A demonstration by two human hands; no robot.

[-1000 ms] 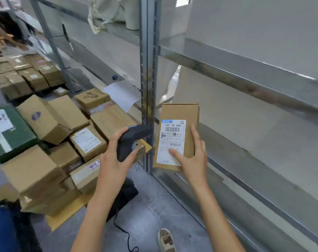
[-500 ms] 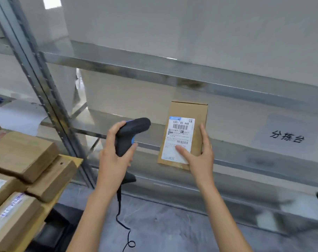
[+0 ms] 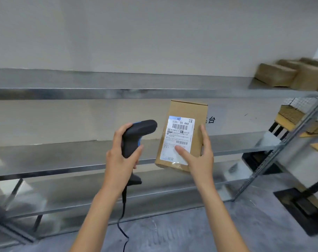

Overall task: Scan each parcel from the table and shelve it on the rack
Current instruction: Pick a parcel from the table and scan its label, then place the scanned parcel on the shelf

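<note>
Grey metal rack [image 3: 118,93] runs across a pale wall, its shelves bare in front of the person. Up on the right end of the upper shelf sit a few brown boxes [image 3: 289,75], blurred. Further right, another rack holds more packages. Left hand [image 3: 121,157] is wrapped round the grip of a black scanner [image 3: 136,135], its cable [image 3: 122,220] hanging to the concrete floor. Right hand [image 3: 200,159] grips a cardboard parcel [image 3: 183,135] upright in the air before the middle shelf, thumb on its white label [image 3: 178,139]. Top line reads "530- D5 A68", with barcodes beneath.
</note>
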